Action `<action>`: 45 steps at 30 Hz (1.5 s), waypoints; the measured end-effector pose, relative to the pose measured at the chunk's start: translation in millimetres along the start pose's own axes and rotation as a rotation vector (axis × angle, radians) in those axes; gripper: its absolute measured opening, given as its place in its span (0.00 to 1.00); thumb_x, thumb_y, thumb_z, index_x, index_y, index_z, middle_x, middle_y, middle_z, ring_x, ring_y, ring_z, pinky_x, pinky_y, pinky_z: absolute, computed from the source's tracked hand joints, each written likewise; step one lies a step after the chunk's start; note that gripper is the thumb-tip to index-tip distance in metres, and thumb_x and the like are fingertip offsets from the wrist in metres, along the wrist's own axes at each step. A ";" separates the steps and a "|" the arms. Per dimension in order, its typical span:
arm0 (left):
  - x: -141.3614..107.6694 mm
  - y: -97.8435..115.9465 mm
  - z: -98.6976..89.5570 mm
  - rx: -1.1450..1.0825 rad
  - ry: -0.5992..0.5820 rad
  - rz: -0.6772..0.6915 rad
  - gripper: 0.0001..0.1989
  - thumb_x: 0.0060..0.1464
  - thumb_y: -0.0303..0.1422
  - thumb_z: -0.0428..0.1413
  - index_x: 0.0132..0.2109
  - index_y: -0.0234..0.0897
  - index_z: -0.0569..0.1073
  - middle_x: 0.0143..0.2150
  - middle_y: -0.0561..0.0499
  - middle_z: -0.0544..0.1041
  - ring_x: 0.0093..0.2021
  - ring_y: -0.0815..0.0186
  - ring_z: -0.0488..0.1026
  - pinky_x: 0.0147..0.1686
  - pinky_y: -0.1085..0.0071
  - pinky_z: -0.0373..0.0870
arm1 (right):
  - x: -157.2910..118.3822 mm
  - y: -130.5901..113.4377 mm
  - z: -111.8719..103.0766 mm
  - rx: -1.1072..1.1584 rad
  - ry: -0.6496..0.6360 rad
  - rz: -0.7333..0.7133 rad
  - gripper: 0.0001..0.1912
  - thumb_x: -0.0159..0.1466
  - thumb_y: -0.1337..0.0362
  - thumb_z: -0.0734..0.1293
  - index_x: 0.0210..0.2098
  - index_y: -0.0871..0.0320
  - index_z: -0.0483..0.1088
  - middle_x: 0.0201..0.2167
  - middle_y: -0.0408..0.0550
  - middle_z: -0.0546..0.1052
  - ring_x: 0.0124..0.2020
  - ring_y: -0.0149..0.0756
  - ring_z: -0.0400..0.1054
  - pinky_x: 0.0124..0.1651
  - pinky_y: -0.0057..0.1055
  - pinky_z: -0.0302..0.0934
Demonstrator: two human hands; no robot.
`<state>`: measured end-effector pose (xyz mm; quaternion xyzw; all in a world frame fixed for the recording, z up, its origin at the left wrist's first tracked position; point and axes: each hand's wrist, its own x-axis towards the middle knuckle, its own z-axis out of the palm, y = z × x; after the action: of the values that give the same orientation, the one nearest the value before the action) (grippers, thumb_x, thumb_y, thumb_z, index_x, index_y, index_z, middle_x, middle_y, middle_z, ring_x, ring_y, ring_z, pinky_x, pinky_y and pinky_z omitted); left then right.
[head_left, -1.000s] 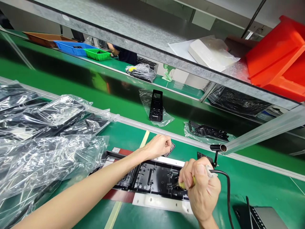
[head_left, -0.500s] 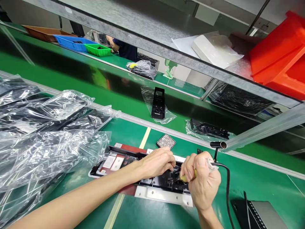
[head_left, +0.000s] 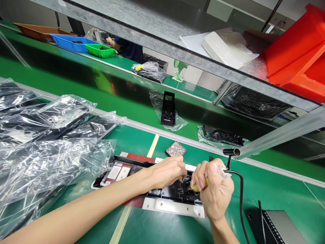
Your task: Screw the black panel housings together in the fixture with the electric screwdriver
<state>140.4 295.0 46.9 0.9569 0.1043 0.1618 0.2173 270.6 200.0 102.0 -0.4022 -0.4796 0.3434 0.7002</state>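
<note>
A long black plastic housing [head_left: 165,192] lies in a red and white fixture [head_left: 174,207] on the green bench. Over the housing's middle is my left hand [head_left: 171,172], its fingers pinched together; whatever is between the fingertips is too small to name. My right hand [head_left: 214,186] is wrapped round a yellow-handled corded tool [head_left: 196,186], whose front end points left into the right part of the housing. A black cable [head_left: 241,189] runs from the back of the tool. Just behind my left hand sits a small tray of screws [head_left: 175,149].
Plastic-bagged black parts [head_left: 58,149] fill the left side. Beyond the bench edge lie two black parts [head_left: 168,108] on plastic. A metal shelf [head_left: 157,37] with a red bin [head_left: 294,51] hangs above. A grey device [head_left: 281,227] lies at lower right. A person [head_left: 129,49] works far behind.
The view has shifted slightly. Both hands remain at the housing in nearly the same places, with the tool still in my right hand.
</note>
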 end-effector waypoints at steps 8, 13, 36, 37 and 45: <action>-21.6 9.9 -2.3 0.108 0.001 -0.011 0.10 0.65 0.23 0.50 0.44 0.35 0.76 0.38 0.48 0.78 0.39 0.61 0.67 0.40 0.65 0.64 | -0.2 -0.6 2.6 -0.004 0.000 -0.007 0.17 0.74 0.62 0.62 0.28 0.56 0.60 0.16 0.35 0.62 0.18 0.24 0.58 0.22 0.24 0.55; -26.5 10.5 10.2 0.202 -0.003 0.011 0.10 0.65 0.23 0.51 0.48 0.35 0.75 0.39 0.47 0.76 0.42 0.59 0.68 0.44 0.64 0.66 | -2.0 -0.9 3.0 -0.005 -0.003 -0.008 0.17 0.74 0.62 0.62 0.28 0.55 0.60 0.16 0.35 0.61 0.18 0.24 0.58 0.22 0.24 0.56; 20.2 -68.8 -17.8 0.113 -0.056 -0.520 0.11 0.65 0.37 0.58 0.39 0.32 0.76 0.38 0.50 0.79 0.40 0.65 0.77 0.44 0.62 0.77 | -7.4 2.2 -0.2 -0.012 -0.016 0.005 0.16 0.74 0.63 0.60 0.29 0.55 0.59 0.18 0.36 0.61 0.18 0.26 0.57 0.20 0.24 0.57; 20.4 -68.9 -18.8 0.121 -0.073 -0.521 0.11 0.65 0.37 0.58 0.41 0.32 0.76 0.39 0.50 0.79 0.41 0.65 0.78 0.44 0.62 0.77 | -7.3 2.2 -0.1 -0.016 -0.014 0.006 0.16 0.74 0.63 0.60 0.29 0.54 0.59 0.18 0.36 0.61 0.18 0.26 0.57 0.20 0.24 0.57; 22.5 -73.0 -17.2 0.162 -0.071 -0.502 0.10 0.64 0.37 0.59 0.42 0.32 0.76 0.41 0.49 0.78 0.44 0.63 0.77 0.47 0.60 0.76 | -6.5 2.3 0.6 -0.036 -0.014 -0.011 0.16 0.74 0.63 0.60 0.29 0.54 0.59 0.17 0.35 0.61 0.18 0.26 0.57 0.20 0.24 0.57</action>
<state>145.6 372.1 34.7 0.9205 0.3432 0.0604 0.1769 267.9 195.6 97.6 -0.4097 -0.4927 0.3336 0.6914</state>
